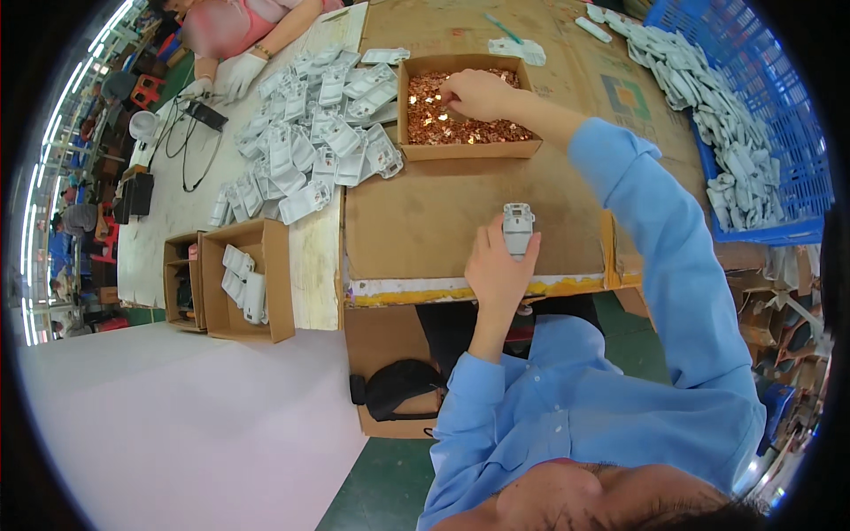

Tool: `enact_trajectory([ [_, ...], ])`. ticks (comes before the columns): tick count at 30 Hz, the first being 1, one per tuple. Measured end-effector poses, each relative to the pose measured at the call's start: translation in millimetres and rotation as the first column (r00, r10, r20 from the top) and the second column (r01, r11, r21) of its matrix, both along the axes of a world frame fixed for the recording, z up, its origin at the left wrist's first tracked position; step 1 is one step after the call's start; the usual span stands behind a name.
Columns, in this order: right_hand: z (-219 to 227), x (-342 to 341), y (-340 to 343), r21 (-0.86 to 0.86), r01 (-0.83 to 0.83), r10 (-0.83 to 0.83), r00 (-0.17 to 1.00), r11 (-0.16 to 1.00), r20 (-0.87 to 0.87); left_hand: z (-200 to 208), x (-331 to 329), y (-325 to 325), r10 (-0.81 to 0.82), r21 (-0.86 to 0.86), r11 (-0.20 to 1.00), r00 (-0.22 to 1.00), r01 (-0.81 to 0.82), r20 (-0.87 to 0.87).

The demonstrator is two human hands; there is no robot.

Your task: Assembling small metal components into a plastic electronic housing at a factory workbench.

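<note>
Between the thumb and fingers of my left hand point(499, 273) is a small pale grey plastic housing point(517, 239), held upright over the cardboard-covered table near its front edge. The housing has a squarish opening at its far end. My right hand point(482, 95) reaches into a shallow cardboard box point(469, 152) at the far middle. Many small, shiny copper-coloured metal pieces point(434, 128) fill that box. The fingers of this hand are bent together down at the pieces, and whatever is between the fingertips is hidden.
A heap of similar plastic housings point(305, 146) lies left of the box. A blue crate point(753, 53) with more pale parts stands at the right. Two small cartons point(279, 283) sit front left. Across the table, a person's gloved hands point(241, 78) work near a black device point(205, 115).
</note>
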State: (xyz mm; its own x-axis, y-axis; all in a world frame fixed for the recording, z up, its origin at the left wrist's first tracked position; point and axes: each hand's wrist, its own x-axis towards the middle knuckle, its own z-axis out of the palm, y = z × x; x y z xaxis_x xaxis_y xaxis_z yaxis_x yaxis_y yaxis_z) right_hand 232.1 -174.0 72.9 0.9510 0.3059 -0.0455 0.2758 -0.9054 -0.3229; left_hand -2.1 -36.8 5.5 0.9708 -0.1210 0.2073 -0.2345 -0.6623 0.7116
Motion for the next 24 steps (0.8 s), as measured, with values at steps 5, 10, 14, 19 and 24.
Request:
enact_trajectory([
  [5,-7,10,6,-0.055,-0.100,0.096,0.993,0.993,-0.075,-2,1,2,0.023,-0.022,1.000,0.999,-0.022,0.040],
  [10,-12,13,6,-0.088,-0.150,0.147,0.988,0.985,-0.034,-1,2,2,0.017,-0.039,0.999,0.999,-0.015,0.040],
  [14,-10,13,7,-0.108,-0.145,0.139,0.988,0.984,-0.060,-1,2,1,0.020,-0.045,0.999,0.998,-0.018,0.052],
  [19,-11,14,8,-0.156,-0.173,0.172,0.985,0.972,-0.019,1,1,2,0.019,-0.029,0.999,0.999,-0.018,0.048],
  [24,-14,14,7,-0.206,-0.194,0.197,0.980,0.959,-0.003,-2,1,2,0.017,-0.026,1.000,0.997,-0.015,0.082],
])
